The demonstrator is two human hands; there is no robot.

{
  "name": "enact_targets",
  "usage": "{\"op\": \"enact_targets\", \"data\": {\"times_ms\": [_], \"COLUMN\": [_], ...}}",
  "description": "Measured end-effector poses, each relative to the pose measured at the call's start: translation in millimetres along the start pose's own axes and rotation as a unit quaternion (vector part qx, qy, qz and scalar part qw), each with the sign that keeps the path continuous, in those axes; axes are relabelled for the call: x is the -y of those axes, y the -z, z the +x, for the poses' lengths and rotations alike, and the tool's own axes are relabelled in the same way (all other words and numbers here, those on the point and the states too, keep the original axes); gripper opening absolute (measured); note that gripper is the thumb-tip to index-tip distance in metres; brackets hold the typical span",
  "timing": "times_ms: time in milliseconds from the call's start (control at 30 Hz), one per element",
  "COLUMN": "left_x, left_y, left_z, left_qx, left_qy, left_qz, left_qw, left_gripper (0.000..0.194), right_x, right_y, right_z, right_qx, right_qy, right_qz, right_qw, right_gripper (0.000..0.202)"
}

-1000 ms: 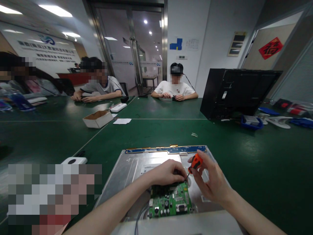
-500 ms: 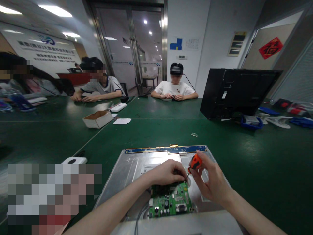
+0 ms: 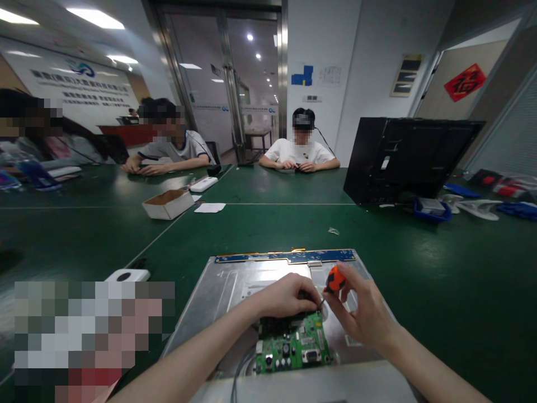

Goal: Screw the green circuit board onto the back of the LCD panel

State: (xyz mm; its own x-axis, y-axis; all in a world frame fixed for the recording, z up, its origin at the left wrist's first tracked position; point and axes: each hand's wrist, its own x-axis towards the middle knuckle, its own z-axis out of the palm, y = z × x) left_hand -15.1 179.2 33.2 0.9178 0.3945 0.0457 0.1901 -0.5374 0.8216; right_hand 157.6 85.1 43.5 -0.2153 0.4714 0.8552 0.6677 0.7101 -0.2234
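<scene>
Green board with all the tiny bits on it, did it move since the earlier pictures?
No. The green board is in the same spot on the silver panel, no nearer to the long blue strip than before.

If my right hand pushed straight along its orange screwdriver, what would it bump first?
Likely the green circuit board at its far right corner, where the screwdriver points, but the left hand is close and depth is unclear.

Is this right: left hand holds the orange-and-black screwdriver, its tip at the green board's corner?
Not quite: the head view shows the right hand holding the orange-and-black screwdriver; its tip is at the green board's corner.
</scene>
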Motion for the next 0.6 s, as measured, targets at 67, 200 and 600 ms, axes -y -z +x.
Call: {"op": "enact_targets", "data": {"times_ms": [67,200,600], "left_x": [0.6,2.3,2.9], "left_y": [-0.5,-1.1,-1.0], "left_z": [0.2,0.8,0.8], "left_qx": [0.0,0.002,0.0], "left_qy": [0.002,0.007,0.009], "left_qz": [0.002,0.011,0.004], "left_qw": [1.0,1.0,1.0], "left_gripper": [0.016,0.017,0.014], "right_x": [0.8,1.4,-2.3], "right_y": [1.0,1.9,-3.7], "right_z": [0.2,1.3,-0.5], "right_qx": [0.004,0.007,-0.016], "right_qy": [0.002,0.003,-0.002], "right_qz": [0.01,0.032,0.013], "right_qw": [1.0,0.999,1.0], "right_gripper": [0.057,0.058,0.05]}}
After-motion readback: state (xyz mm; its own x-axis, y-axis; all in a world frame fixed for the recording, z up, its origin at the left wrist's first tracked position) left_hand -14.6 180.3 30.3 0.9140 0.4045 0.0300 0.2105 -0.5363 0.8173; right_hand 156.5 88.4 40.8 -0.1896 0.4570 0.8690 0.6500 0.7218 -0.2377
